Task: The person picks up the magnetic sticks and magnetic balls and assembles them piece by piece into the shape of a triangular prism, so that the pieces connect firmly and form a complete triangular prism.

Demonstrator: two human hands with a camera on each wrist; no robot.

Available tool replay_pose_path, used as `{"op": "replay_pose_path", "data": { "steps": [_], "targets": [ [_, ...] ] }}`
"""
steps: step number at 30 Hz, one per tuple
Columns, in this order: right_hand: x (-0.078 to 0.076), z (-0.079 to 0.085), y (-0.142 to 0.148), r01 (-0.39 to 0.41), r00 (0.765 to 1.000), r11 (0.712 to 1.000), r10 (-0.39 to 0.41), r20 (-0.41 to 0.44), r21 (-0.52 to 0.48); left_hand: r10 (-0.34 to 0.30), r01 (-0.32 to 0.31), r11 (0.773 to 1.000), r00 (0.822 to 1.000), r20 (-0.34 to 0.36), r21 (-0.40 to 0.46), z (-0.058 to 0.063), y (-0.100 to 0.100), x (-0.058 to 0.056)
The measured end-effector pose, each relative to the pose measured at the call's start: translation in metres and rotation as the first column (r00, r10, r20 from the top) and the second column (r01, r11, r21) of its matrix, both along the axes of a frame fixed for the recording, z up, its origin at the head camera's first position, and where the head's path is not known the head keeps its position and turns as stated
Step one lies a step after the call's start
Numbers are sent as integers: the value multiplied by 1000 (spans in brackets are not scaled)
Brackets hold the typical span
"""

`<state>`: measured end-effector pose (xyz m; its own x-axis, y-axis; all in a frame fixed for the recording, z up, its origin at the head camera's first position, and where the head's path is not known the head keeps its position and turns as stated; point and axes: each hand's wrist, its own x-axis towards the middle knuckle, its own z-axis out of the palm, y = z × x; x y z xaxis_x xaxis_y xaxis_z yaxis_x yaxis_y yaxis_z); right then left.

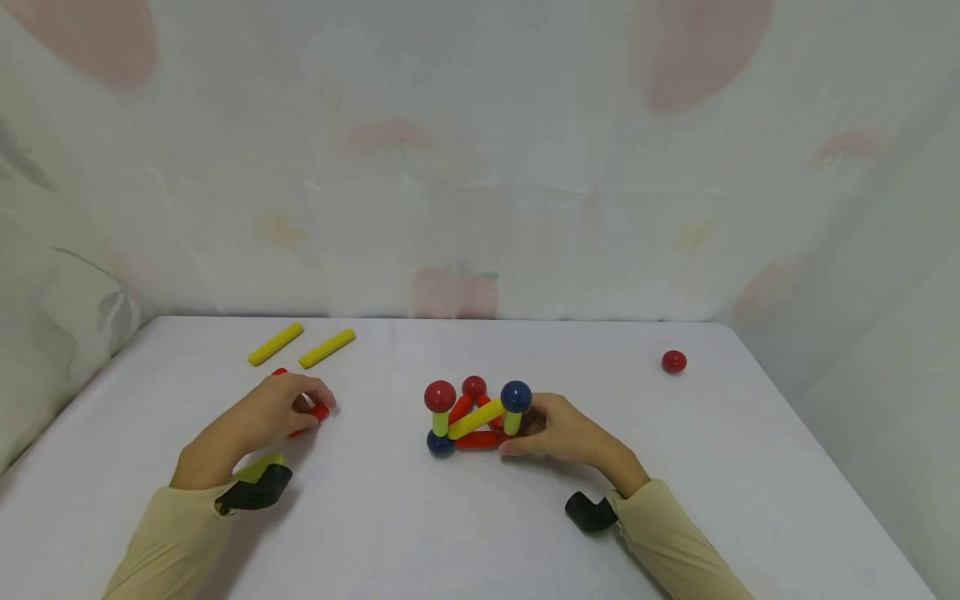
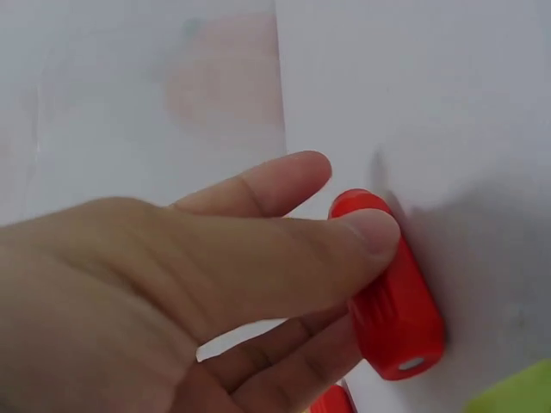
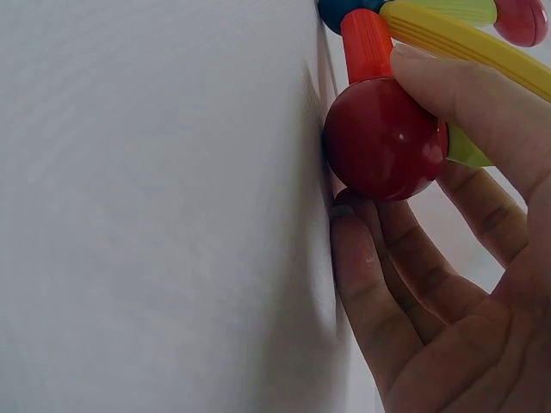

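Over the left part of the table, my left hand (image 1: 262,417) pinches a red magnetic rod (image 2: 396,318) between thumb and fingers. A second red rod (image 2: 331,401) shows partly behind that hand. My right hand (image 1: 566,429) holds a lower corner of a ball-and-rod structure, thumb and fingers about its dark red ball (image 3: 379,138). The structure has red base rods (image 1: 477,439) and a slanted yellow rod (image 1: 476,419). Two short upright yellow-green rods (image 1: 440,424) carry a red ball (image 1: 440,396) and a blue ball (image 1: 516,396). My right fingers hide part of its right side.
Two yellow rods (image 1: 275,344) (image 1: 327,348) lie beyond my left hand. A loose red ball (image 1: 674,361) rests at the back right. The white table (image 1: 420,533) ends at a patterned cloth backdrop (image 1: 570,233).
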<state>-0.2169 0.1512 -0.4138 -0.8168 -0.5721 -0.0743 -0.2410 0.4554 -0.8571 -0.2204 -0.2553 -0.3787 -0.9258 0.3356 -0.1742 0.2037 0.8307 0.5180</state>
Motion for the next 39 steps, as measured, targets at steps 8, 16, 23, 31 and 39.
{"op": "replay_pose_path", "data": {
  "steps": [8, 16, 23, 31, 39],
  "targets": [
    [0, 0, 1, 3, 1000, 1000, -3, 1, -1, 15, -15, 1000, 1000, -18, 11, 0, 6, 0],
    [-1, -1, 0, 2, 1000, 1000, -2, 4, -2, 69, -67, 995, 997, 27, -77, -1, 2, 2],
    [-1, -2, 0, 4, 1000, 1000, -4, 5, -3, 63, -60, 995, 998, 27, -83, -4, 7, 1],
    [-3, -3, -3, -2, 1000, 1000, 2, -1, 0, 45, -48, 998, 997, -66, -44, -4, 18, 3],
    [-5, -4, -5, 1, 1000, 1000, -1, 7, -5, 59, -59, 998, 986, -154, 4, 0, 34, 5]
  ]
}}
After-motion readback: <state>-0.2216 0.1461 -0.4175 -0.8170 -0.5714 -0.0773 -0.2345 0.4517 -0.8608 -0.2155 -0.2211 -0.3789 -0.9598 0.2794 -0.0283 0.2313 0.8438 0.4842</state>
